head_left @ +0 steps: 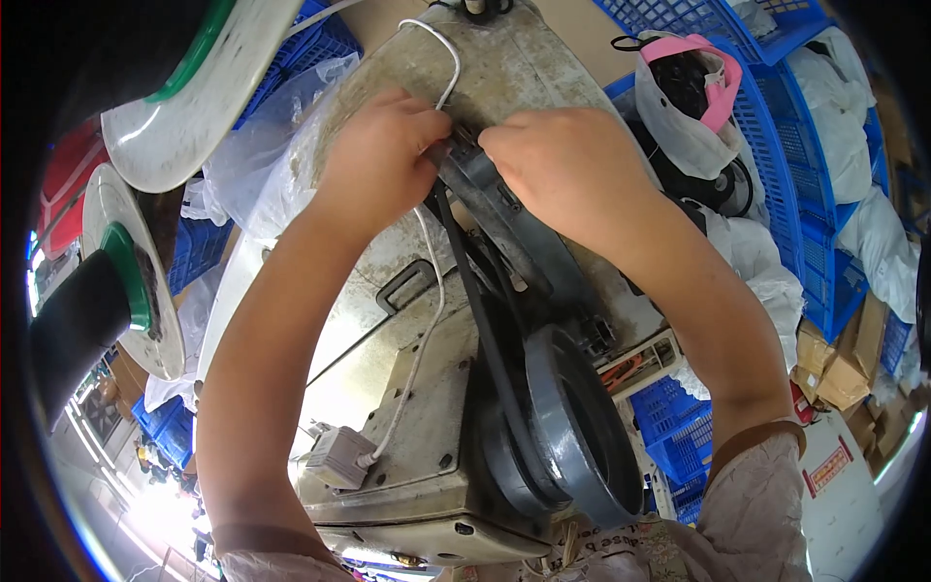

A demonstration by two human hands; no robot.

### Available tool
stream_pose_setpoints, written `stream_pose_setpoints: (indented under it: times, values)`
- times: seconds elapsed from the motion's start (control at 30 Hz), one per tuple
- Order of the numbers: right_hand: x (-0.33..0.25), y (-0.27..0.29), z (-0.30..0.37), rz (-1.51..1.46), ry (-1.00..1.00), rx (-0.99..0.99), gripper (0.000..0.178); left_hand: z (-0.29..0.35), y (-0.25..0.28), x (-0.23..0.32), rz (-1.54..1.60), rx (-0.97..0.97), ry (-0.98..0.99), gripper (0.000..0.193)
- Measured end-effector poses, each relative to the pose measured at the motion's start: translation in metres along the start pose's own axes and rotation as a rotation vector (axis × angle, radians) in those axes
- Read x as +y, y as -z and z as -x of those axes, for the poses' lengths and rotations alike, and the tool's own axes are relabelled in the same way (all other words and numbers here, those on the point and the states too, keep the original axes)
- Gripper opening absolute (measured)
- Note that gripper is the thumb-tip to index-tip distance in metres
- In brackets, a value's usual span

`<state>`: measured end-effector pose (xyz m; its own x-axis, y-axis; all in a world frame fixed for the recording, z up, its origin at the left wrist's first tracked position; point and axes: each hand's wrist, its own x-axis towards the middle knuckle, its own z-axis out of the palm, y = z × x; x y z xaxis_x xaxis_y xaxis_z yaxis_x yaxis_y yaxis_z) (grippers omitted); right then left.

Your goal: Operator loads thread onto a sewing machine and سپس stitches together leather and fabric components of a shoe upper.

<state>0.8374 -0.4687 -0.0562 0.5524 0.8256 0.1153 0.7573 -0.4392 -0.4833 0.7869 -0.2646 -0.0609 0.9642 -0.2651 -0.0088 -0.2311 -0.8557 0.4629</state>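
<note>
Both my arms reach forward over a worn, stained beige machine (407, 339). My left hand (386, 150) is closed, its fingers curled at the far end of a dark grey machine arm (509, 228). Close by on the right, my right hand (558, 150) is closed too, thumb and forefinger pinched near the same end. A small dark metal part (465, 138) shows between the hands; what the fingers grip is hidden. A black belt (475, 291) runs from there to a large grey wheel (582, 427) near me. A white cord (432, 320) passes beneath my left hand.
The cord ends at a white box-shaped plug (339, 458) on the machine. Blue plastic crates (776, 165) stand at the right, beside a white bag with pink trim (689, 92) and cardboard boxes (844, 354). Large white discs on black spools (136, 272) stand at the left.
</note>
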Motion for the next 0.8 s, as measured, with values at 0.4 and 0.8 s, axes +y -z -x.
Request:
stream_pose_setpoints:
  times: [0.4,0.8]
  values:
    - [0.0,-0.005,0.003,0.027,0.012,0.022,0.004,-0.003,0.004,-0.002,0.302,-0.087,0.392,0.012]
    - [-0.007,-0.003,0.006,0.052,-0.029,0.025,0.004,-0.028,0.011,-0.031,1.58,-0.06,0.871,0.009]
